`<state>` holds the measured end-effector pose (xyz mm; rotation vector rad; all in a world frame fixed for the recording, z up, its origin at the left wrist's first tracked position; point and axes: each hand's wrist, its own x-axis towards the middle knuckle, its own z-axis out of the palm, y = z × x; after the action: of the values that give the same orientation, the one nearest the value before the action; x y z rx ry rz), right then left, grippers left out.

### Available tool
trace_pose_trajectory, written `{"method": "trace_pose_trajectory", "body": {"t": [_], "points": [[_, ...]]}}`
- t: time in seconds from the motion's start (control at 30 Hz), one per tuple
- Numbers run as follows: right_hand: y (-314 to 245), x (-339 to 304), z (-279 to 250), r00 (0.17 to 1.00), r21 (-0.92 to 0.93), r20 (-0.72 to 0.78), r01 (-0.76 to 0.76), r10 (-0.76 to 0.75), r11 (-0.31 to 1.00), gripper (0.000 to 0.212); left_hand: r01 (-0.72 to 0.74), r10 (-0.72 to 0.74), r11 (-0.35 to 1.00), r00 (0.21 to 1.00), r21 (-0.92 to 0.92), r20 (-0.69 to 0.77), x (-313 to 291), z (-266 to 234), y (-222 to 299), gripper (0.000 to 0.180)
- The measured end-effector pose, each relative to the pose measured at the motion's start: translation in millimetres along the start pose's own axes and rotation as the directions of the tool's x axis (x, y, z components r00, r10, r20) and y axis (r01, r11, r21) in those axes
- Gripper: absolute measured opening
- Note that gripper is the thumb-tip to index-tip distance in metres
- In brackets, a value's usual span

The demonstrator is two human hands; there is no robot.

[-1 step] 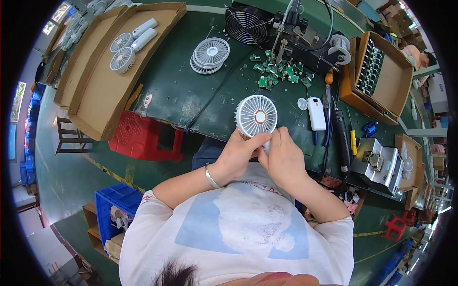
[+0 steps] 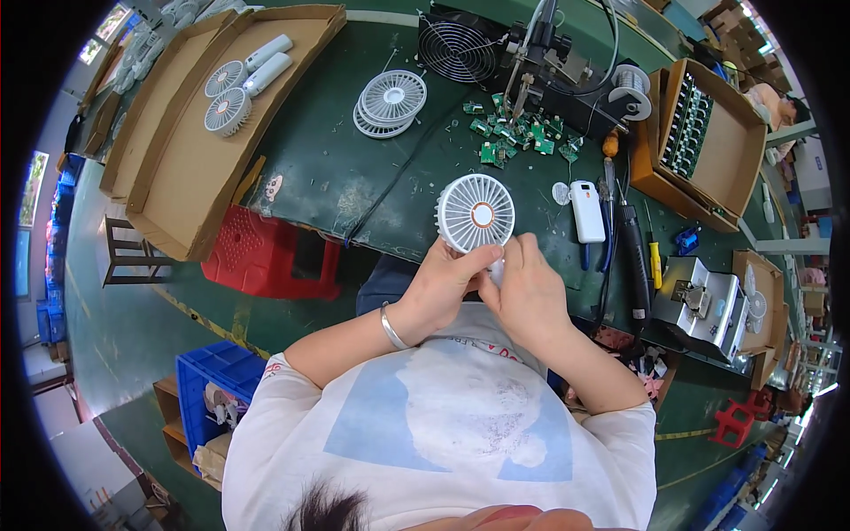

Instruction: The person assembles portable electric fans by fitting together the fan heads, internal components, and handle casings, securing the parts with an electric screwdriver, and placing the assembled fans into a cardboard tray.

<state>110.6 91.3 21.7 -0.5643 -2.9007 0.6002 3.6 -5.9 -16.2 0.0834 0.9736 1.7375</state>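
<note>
Between my two hands, at the near edge of the green table, is a white handheld fan (image 2: pixel 476 212) with a round slatted grille and an orange ring at its centre. My left hand (image 2: pixel 440 281) is closed on the fan just below its head, the thumb lying across the front. From the other side, my right hand (image 2: pixel 529 288) wraps its fingers about the handle. Most of the handle is hidden by the hands. To the right of the fan, a white handle-shaped casing (image 2: pixel 587 212) lies beside a small clear disc (image 2: pixel 560 193).
Cardboard tray (image 2: pixel 190 190) at left bears two fans. Loose grilles (image 2: pixel 392 97) lie mid-table, near green circuit boards (image 2: pixel 531 133) and a soldering stand (image 2: pixel 567 66) with a solder spool (image 2: pixel 630 88). Right are a black electric screwdriver (image 2: pixel 635 257), yellow-handled screwdriver (image 2: pixel 656 265) and metal fixture (image 2: pixel 704 305).
</note>
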Motion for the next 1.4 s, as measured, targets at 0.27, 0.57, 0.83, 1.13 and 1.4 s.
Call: {"method": "trace_pose_trajectory", "body": {"t": [0.27, 0.57, 0.83, 1.13, 1.4], "points": [[37, 19, -8, 0.880, -0.089, -0.473, -0.100, 0.047, 0.991, 0.043, -0.040, 0.040, 0.998, 0.999, -0.056, -0.008, -8, -2, 25, 0.035], [15, 8, 19, 0.976, 0.734, -0.113, -0.043, 0.185, 0.678, 0.039, -0.060, 0.060, 0.998, 0.996, -0.010, 0.070, -15, 6, 33, 0.035], [5, 7, 31, 0.932, 0.983, -0.103, 0.042, 0.347, 0.180, 0.034, -0.240, 0.203, 0.953, 0.959, 0.186, 0.198, -8, 3, 4, 0.029], [28, -2, 17, 0.878, 0.940, -0.201, 0.048, 0.435, 0.338, 0.016, -0.231, 0.200, 0.958, 0.963, 0.173, 0.179, -11, 9, 8, 0.037], [57, -18, 7, 0.867, 0.075, -0.467, -0.155, 0.172, 0.985, 0.041, -0.235, 0.223, 0.965, 0.969, 0.120, 0.104, -2, -2, 21, 0.046]]}}
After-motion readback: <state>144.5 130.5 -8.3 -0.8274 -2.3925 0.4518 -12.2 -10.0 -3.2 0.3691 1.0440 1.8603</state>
